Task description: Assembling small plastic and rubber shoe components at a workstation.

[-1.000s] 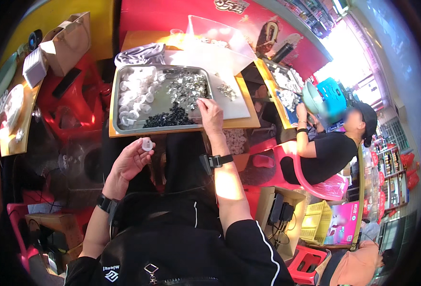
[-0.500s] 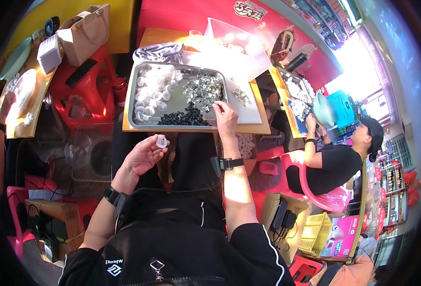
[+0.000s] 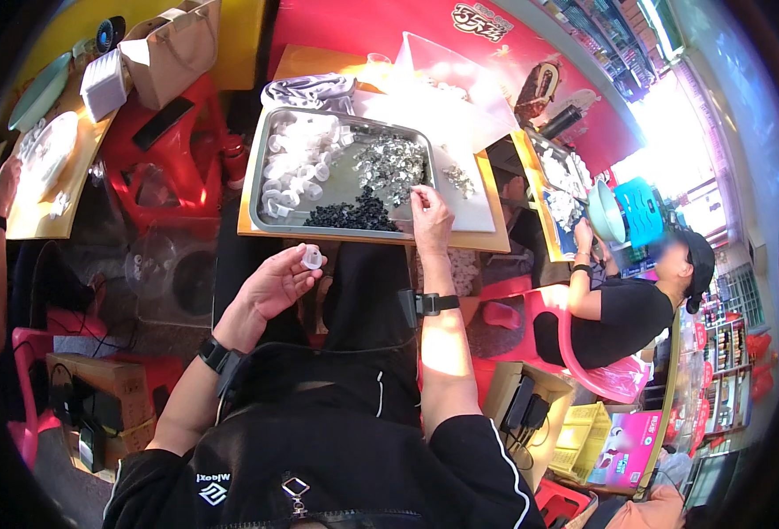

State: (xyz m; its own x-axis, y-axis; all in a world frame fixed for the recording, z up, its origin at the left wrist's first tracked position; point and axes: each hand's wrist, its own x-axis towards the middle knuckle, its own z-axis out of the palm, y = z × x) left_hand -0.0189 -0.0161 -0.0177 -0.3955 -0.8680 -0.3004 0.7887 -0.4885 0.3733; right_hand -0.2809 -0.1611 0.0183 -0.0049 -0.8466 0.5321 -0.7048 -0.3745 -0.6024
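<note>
My left hand, palm up in front of the table's near edge, pinches a small translucent white plastic cup between thumb and fingers. At the near right corner of the metal tray, my right hand has its thumb and fingertips pressed together; whatever may be between them is too small to make out. Inside the tray, white plastic cups are heaped on the left. Small silvery pieces lie at the right, nearest my right hand, and small black parts along the near side.
A folded grey cloth and a clear plastic sheet or bin sit behind the tray. More silvery pieces lie on a white board to its right. A co-worker sits at another table on the right; another person's arm shows far left.
The whole view has shifted slightly to the right. My left hand still holds the cup, and my right fingertips stay pinched at the tray's right side.
</note>
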